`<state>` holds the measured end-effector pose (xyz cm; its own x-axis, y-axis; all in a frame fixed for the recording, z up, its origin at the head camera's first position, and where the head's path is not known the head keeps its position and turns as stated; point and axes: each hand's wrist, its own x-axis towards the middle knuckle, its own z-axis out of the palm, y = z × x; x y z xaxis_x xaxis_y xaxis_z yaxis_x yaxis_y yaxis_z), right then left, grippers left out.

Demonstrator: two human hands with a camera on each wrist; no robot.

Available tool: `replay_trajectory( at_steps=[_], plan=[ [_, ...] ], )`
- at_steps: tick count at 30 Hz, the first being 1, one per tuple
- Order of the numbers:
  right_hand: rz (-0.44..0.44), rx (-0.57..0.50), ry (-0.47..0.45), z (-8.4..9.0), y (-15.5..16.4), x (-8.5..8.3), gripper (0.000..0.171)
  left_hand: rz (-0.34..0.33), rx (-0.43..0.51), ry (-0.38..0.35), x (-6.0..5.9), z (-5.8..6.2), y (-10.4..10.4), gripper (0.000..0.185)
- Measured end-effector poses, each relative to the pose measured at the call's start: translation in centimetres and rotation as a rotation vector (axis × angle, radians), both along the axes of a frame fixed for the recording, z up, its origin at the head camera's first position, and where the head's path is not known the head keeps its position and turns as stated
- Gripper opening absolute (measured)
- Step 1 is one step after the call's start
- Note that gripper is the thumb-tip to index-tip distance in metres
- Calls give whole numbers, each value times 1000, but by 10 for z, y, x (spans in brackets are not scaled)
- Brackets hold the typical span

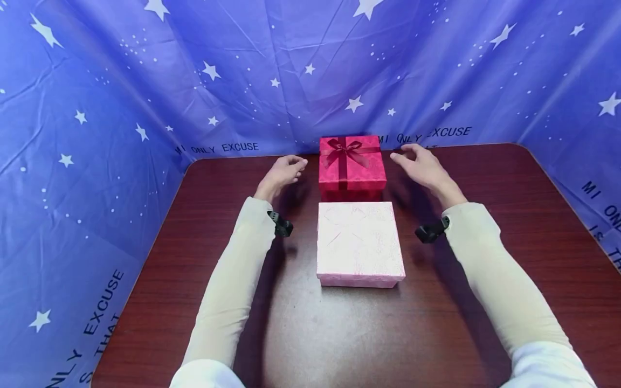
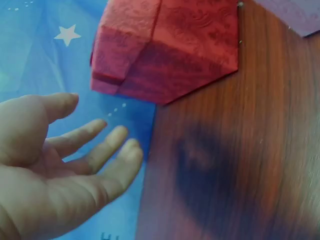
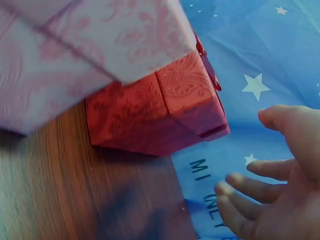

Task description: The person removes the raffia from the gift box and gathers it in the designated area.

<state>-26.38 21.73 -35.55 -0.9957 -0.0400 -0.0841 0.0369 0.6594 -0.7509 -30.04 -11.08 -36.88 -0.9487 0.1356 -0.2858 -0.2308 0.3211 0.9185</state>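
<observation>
A red gift box (image 1: 352, 168) with a dark red ribbon bow (image 1: 345, 148) stands at the far middle of the brown table (image 1: 509, 215). Just in front of it lies a pink patterned box (image 1: 359, 242). My left hand (image 1: 285, 170) hovers left of the red box (image 2: 165, 47), fingers (image 2: 107, 145) spread and relaxed, holding nothing. My right hand (image 1: 419, 164) hovers right of the red box (image 3: 155, 107), fingers (image 3: 240, 187) loosely extended, a small gap from its side. The pink box (image 3: 75, 55) fills the upper left of the right wrist view.
A blue star-printed cloth (image 1: 121, 97) with black lettering surrounds the table on the left, back and right. Bare tabletop (image 1: 364, 334) stretches in front of the pink box. Black straps (image 1: 281, 223) sit on both cream sleeves.
</observation>
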Motion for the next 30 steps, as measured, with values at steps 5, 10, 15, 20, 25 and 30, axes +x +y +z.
replay_trajectory(
  at_steps=[5, 10, 15, 20, 25, 30],
  plan=[
    [1, -314, -121, -9, -7, -7, 65, 21, 237, -107, -6, -10, 10, 38],
    [25, -518, -231, -17, -10, -11, 50, 12, 328, -171, -6, -14, 18, 29],
    [57, -566, -299, -20, -13, -13, 44, -4, 337, -205, -6, -17, 21, 21],
    [58, -593, -339, -19, -14, -14, 44, 8, 350, -221, -8, -18, 22, 22],
    [36, -628, -371, -17, -15, -14, 29, 9, 347, -223, -9, -17, 23, 23],
    [18, -633, -371, -15, -16, -15, 20, 7, 349, -213, -10, -14, 22, 18]
  ],
)
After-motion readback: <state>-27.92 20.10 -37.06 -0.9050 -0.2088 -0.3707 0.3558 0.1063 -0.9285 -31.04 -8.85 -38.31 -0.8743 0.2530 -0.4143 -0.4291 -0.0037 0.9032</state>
